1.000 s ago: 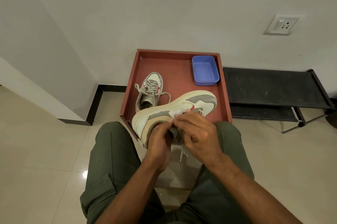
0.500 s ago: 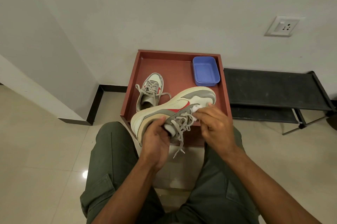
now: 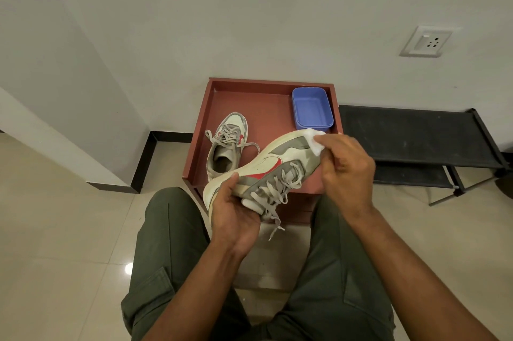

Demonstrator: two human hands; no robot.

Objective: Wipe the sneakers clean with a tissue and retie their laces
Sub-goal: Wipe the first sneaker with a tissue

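The left hand [image 3: 236, 218] is wrapped around the heel of a sneaker [image 3: 266, 166] tipped on its side above the lap — laces [image 3: 273, 196] hanging loose. The right hand [image 3: 347, 171] pinches a white tissue [image 3: 315, 141] against its toe. Beyond, the second sneaker [image 3: 226, 145] sits in a red tray [image 3: 249, 85] beside a blue tub [image 3: 312, 110].

Sneaker wiped at the toe, held over a red tray

Left hand [image 3: 236, 218] gripping heel of held sneaker [image 3: 266, 166] tipped on its side, loose laces [image 3: 273, 196] dangling; right hand [image 3: 347, 171] pressing white tissue [image 3: 315, 141] on its toe. Second sneaker [image 3: 226, 146] upright in red tray [image 3: 266, 107], blue tub [image 3: 312, 111] at far right corner; black rack [image 3: 410, 135] beside.
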